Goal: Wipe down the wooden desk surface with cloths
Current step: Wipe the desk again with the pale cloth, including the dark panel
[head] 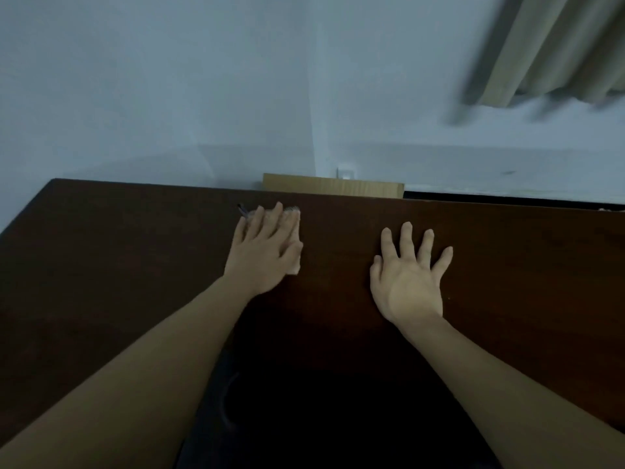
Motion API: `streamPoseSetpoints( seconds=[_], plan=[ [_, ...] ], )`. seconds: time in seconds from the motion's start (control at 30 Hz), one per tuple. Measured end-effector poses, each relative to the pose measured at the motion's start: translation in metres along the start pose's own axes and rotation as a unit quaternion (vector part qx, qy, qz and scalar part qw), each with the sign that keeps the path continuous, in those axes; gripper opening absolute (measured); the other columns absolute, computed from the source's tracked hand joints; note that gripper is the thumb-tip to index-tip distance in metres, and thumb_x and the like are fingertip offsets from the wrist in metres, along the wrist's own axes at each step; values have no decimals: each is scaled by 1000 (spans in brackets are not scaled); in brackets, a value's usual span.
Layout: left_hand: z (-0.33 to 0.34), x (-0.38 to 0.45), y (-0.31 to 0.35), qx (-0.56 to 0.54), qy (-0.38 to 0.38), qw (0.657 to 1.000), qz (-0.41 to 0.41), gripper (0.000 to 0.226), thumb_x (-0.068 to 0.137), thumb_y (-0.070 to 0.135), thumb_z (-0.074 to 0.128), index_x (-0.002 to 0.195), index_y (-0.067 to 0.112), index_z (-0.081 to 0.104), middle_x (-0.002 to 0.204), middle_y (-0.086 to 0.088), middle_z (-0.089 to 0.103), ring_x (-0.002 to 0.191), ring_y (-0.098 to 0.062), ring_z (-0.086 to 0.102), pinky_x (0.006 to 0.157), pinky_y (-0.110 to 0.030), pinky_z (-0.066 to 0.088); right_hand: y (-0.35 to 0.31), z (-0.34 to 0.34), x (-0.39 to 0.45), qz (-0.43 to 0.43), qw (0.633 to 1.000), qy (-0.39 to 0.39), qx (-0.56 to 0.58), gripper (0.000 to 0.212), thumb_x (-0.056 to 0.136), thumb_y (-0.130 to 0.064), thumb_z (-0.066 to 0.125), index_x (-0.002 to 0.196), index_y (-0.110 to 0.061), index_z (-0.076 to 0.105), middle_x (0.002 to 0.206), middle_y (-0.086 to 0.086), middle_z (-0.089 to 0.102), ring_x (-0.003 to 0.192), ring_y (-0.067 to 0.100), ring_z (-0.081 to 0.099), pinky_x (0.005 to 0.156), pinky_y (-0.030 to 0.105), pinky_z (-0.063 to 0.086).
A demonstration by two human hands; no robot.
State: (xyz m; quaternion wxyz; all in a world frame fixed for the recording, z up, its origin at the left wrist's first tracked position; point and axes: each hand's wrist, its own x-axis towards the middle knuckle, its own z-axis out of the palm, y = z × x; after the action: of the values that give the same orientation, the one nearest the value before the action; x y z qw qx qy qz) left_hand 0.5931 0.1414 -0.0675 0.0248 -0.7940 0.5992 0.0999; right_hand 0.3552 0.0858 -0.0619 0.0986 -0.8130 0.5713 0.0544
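Left hand [267,247] flat, fingers straight, pressing pale cloth [293,242] against dark wooden desk [135,252] near middle of far edge; cloth mostly hidden beneath palm, showing only at fingertips and along thumb side. Right hand [411,275] released, fingers spread, palm down on bare wood, well apart from cloth, holding nothing. Small dark item [241,209] just beside left fingertips, too blurred to identify. Light wooden board [333,188] behind far edge, against wall. Likely risks: cloth pushed over far edge by forward stroke; dark item swept off; cloth bunching under uneven pressure, leaving streaks.
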Motion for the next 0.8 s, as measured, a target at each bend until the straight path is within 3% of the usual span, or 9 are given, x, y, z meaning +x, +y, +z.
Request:
streamPoseSetpoints(
  seconds=[0.13, 0.33, 0.47, 0.57, 0.8],
  plan=[
    [1, 13, 22, 6, 13, 1000, -5, 63, 105, 56, 13, 161, 35, -6, 170, -1, -9, 156, -30, -9, 124, -53, -5, 0, 1, 0, -2, 1000, 2, -2, 61, 106, -44, 16, 163, -24, 5, 170, 10, -3, 154, 43, -8, 120, 67, -2],
    [0, -77, 11, 6, -28, 987, 157, 65, 101, 59, 6, 158, 37, -16, 168, 5, -17, 153, -23, -21, 124, -46, -12, -8, -6, 0, 22, 999, -30, -25, 62, 104, -50, 11, 162, -34, -2, 171, 3, -8, 155, 39, -8, 119, 68, 1],
    [9, -117, -35, 16, -59, 973, 225, 67, 102, 61, 16, 159, 41, -14, 166, 11, -21, 151, -15, -29, 121, -41, -19, -40, -8, -2, -28, 997, -40, -59, 66, 96, -63, -3, 158, -43, -12, 170, -3, -12, 153, 42, -14, 118, 70, -3],
    [6, -98, -68, 13, -49, 980, 193, 66, 103, 60, 19, 158, 43, -13, 165, 13, -22, 151, -14, -28, 121, -41, -17, -77, 1, -3, -36, 996, -72, -25, 68, 94, -70, -5, 156, -45, -17, 168, -2, -20, 152, 42, -19, 117, 71, -4],
    [-11, 23, -101, 23, 4, 996, 87, 63, 104, 60, 11, 159, 40, -11, 168, 5, -16, 155, -24, -16, 124, -47, -12, -89, 15, -3, -3, 997, -50, -53, 74, 86, -71, -12, 154, -45, -24, 167, 1, -24, 151, 45, -19, 115, 74, 0]
  ],
)
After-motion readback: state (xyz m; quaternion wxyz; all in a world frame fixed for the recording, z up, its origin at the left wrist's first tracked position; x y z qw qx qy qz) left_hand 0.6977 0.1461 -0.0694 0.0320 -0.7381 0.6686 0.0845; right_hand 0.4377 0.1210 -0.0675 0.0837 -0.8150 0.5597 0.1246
